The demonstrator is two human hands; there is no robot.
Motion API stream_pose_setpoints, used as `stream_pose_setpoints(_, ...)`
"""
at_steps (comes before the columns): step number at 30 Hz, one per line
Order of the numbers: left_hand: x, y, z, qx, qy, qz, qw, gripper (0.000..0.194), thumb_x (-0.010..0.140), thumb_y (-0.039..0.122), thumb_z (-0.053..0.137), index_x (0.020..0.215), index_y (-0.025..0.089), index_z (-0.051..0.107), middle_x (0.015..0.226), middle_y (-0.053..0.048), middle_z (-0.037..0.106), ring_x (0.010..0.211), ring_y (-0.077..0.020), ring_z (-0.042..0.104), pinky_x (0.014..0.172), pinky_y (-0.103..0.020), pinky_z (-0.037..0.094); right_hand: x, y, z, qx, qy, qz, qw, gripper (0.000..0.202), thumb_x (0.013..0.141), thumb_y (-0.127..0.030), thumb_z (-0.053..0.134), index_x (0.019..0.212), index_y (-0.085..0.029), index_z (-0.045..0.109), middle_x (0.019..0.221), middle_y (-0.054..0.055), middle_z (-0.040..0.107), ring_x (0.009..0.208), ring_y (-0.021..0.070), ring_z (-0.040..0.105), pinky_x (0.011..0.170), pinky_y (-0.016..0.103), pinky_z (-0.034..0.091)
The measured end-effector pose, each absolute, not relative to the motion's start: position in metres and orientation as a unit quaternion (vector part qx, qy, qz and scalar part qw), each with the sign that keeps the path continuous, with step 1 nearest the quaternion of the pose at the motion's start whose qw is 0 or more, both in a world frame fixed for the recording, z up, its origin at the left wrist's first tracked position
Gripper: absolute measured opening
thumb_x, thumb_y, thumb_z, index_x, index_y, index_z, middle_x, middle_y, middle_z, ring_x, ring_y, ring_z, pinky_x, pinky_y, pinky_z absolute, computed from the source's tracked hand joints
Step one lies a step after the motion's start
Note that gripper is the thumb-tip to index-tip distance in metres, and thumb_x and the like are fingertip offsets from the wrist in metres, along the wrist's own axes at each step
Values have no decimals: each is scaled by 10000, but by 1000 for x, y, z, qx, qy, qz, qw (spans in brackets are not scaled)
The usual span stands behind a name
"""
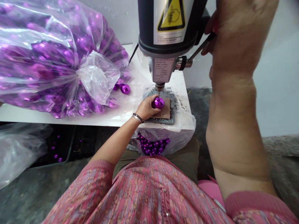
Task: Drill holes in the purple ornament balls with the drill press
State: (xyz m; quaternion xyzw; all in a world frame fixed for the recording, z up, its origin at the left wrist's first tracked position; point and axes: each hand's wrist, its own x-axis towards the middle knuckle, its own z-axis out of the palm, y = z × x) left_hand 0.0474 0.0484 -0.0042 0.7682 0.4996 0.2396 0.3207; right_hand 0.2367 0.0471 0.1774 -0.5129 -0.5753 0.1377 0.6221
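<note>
A shiny purple faceted ball (pixel 158 102) is pinched between the thumb and fingers of my left hand (pixel 147 108). It sits on a brown square board (pixel 166 109) on the grey base (pixel 172 119) of a drill press. The thin drill bit (pixel 159 93) points down at the top of the ball; whether it touches or enters the ball is too small to tell. Up at the right, my right hand (pixel 211 31) has its fingers closed round the press's lever (pixel 199 51), partly hidden by my wrist.
A big clear bag (pixel 58 62) of purple balls fills the table's left side. A loose purple ball (pixel 125 89) lies beside it. Dark shavings are scattered around the base. Below the table's front edge hangs an open plastic bag (pixel 153 144) with purple balls.
</note>
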Motion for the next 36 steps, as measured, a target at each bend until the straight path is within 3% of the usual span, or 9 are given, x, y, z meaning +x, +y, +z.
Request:
stream_pose_setpoints(6,49,47,-9,767,502,251,313,666,730,161,809,1378,177,657,1332,-88,736,1241,-283,688,1123,-393,538,226,6,143,-524,-565,41,635,249,917,-144,428,719,-153,278,629,-47,309,611,-38,282,679,177,263)
stream_pose_setpoints(13,50,47,-9,771,503,245,304,648,735,137,806,1366,152,658,1334,-105,735,1257,-293,681,1157,-407,516,218,-8,102,-500,-538,-20,678,225,890,-272,473,735,-122,411,668,-35,372,662,-41,341,676,109,318)
stream_pose_setpoints(25,51,46,-11,765,511,242,308,670,731,142,807,1384,153,656,1320,-103,741,1245,-307,685,1123,-396,528,220,0,55,-470,-534,-75,699,335,988,-454,447,843,-158,508,782,-21,545,732,5,517,728,192,442)
stream_pose_setpoints(29,52,44,-10,761,522,239,302,703,740,139,803,1424,168,644,1371,-97,725,1280,-306,676,1135,-386,528,218,3,38,-454,-537,-70,708,385,993,-515,436,834,-166,476,756,-18,534,728,29,555,727,218,492)
stream_pose_setpoints(33,52,45,-10,767,519,232,298,696,755,147,794,1432,165,632,1391,-96,719,1301,-293,666,1146,-376,518,220,9,51,-454,-530,-61,713,419,1012,-535,399,830,-159,415,725,-27,471,720,16,546,752,216,500)
stream_pose_setpoints(36,48,45,-11,761,514,242,313,646,761,166,795,1390,166,646,1313,-81,746,1228,-281,693,1111,-381,535,228,20,88,-468,-531,-45,705,402,1032,-486,388,818,-146,380,723,-40,427,658,-24,450,694,170,410)
